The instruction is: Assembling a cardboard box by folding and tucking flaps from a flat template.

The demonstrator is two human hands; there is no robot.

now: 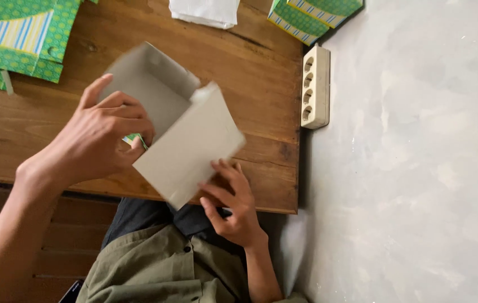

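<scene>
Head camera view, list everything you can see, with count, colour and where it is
cardboard box: one, grey inside with a bit of green print showing, partly folded, held over the table's near edge
flat printed cartons: a pile, count unclear, green with striped panels, table's far left corner
stacked printed cartons: a few, green with striped edges, top of view at the table's right edge
white sheets: a small pile, top centre
power strip: one, cream, against the table's right edge
wooden table: one, brown
floor: grey, right side
dark phone-like corner: one, bottom edge
clothing: olive shirt, dark trousers
left hand: grips the box's left wall
right hand: supports the lower flap
</scene>
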